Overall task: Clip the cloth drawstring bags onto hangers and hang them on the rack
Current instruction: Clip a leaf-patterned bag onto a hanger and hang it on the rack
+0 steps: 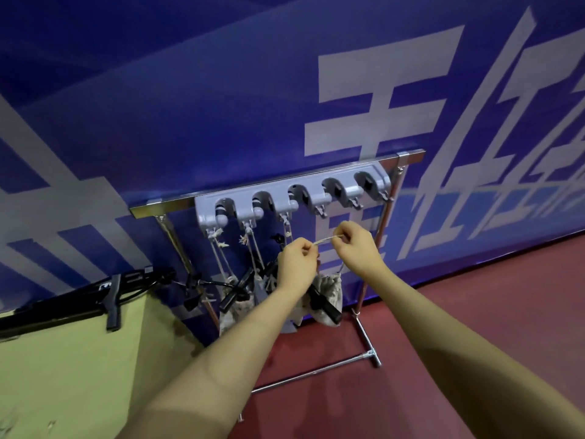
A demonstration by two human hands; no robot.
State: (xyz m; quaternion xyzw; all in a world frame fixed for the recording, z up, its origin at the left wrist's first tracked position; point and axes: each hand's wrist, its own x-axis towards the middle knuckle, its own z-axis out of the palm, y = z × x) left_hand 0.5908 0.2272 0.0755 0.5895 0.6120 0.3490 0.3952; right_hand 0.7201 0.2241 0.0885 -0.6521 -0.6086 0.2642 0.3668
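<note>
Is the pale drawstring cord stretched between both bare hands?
Yes, the left hand and the right hand each pinch one end of the pale drawstring cord.

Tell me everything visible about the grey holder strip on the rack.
The grey holder strip looks like moulded plastic, mounted along the chrome top bar of the rack and tilted in this view. It has five rounded clamp slots, with small hooks beneath. Cords of cloth bags hang from the three hooks on the left; the hooks further right look bare. Neither hand touches it.
</note>
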